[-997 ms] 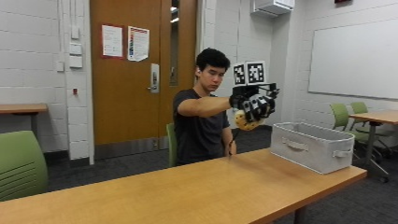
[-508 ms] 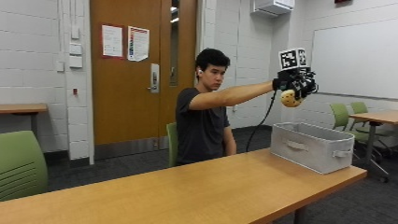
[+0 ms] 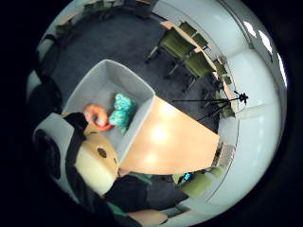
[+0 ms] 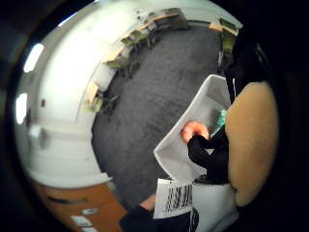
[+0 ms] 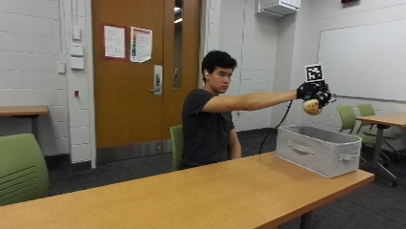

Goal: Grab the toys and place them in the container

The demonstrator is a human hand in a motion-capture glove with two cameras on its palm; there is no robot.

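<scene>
In the outside view the bin's (image 5: 325, 153) walls hide whatever lies inside it, and the gloved hand (image 5: 314, 93) covers most of the tan toy (image 5: 311, 107), so only its lower part shows at the hand's 6 o'clock; how the fingers lie round it is too small to make out. The toy (image 3: 97, 163) is so close to the little-finger palm view that it blurs, covering the bin's (image 3: 92, 85) near corner. Inside, an orange toy (image 3: 97, 117) is smeared, and a teal one (image 3: 123, 109) at its 3 o'clock has no clear form. In the thumb-side view the tan toy (image 4: 251, 140) hides most of the bin (image 4: 178, 150).
</scene>
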